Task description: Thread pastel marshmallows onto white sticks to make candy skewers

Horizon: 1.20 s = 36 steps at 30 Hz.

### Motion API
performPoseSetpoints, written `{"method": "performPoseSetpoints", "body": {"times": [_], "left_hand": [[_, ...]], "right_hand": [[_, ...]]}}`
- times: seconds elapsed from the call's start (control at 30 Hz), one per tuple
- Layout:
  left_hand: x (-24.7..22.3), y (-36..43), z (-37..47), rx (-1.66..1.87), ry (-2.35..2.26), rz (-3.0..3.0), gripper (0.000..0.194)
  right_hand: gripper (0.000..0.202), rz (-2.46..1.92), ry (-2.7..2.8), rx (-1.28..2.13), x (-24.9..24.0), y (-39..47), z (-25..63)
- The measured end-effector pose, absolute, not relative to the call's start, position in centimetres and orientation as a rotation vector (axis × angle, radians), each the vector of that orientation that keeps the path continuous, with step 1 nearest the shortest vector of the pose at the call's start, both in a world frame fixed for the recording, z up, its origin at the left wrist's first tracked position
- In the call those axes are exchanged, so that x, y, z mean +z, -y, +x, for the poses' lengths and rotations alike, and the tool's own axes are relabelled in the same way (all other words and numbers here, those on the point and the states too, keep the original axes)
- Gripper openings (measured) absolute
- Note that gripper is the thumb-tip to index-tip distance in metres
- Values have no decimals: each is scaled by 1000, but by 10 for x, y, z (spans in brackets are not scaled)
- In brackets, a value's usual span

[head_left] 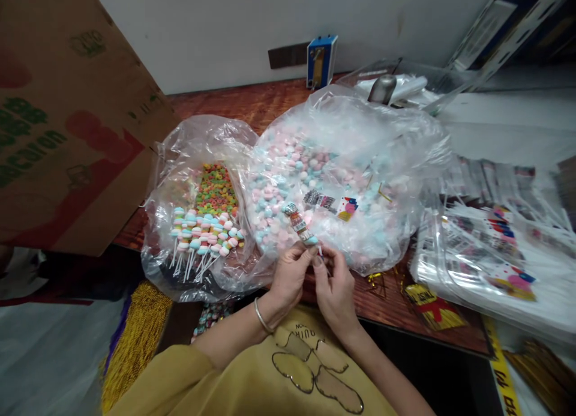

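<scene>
In my left hand (290, 272) is a marshmallow lollipop (296, 223) in a clear printed wrapper, pinched at its lower end and tilted up to the left. My right hand (335, 284) is closed, thumb against fingers, right beside that lower end; a small white and blue bit shows there, but what it pinches is mostly hidden. Just beyond both hands spreads a large clear bag (400, 134) full of pink, blue and white marshmallows. A flat printed wrapper (330, 203) lies on it. To the left, several unwrapped marshmallow lollipops (204, 236) rest in another plastic bag (202, 128).
Colourful ring candies (216, 188) sit behind the lollipops. Stacked printed wrappers (477, 254) and a gold twist-tie packet (434, 308) lie to the right. A big cardboard box (76, 128) stands left. At the back are a blue device (321, 62) and a clear tray (450, 92).
</scene>
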<state>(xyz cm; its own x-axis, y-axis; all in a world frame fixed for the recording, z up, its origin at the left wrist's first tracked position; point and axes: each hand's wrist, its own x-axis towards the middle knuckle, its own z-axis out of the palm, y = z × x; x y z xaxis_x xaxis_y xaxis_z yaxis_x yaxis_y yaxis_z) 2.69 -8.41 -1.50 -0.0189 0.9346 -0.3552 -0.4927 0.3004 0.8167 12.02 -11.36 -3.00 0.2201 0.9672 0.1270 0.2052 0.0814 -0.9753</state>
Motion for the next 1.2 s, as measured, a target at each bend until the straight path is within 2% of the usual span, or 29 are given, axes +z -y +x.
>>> {"method": "performPoseSetpoints", "body": {"times": [0.1,0.23,0.33,0.5,0.6,0.8,0.9,1.0,1.1,1.2], "left_hand": [[-13,88,25,1223,-1051,582,25],[-11,87,14,1008,-828,543,37],[-13,84,0,861,-717,526,39],[-13,84,-16,744,-769,602,33],[-13,87,-16,780,-804,729,26],[-7,102,4,852,-906,809,27],[-2,105,8,942,-919,794,27],[-4,97,2,1131,-937,822,31],[-11,89,-10,1165,-1015,890,33],[-19,89,-18,1139,-1148,1043,36]], "right_hand": [[32,-1310,1065,1035,-30,108,120],[41,-883,640,1715,-29,106,123],[44,-588,485,2078,-26,109,126],[44,-364,355,2288,-21,123,125],[45,-392,277,2195,-18,131,121],[48,-620,298,1937,-20,143,117],[38,-966,706,1718,-31,152,134],[15,-1469,1251,1185,-44,167,171],[13,-1924,1490,821,-53,178,206],[13,-2172,1722,721,-54,177,215]]}}
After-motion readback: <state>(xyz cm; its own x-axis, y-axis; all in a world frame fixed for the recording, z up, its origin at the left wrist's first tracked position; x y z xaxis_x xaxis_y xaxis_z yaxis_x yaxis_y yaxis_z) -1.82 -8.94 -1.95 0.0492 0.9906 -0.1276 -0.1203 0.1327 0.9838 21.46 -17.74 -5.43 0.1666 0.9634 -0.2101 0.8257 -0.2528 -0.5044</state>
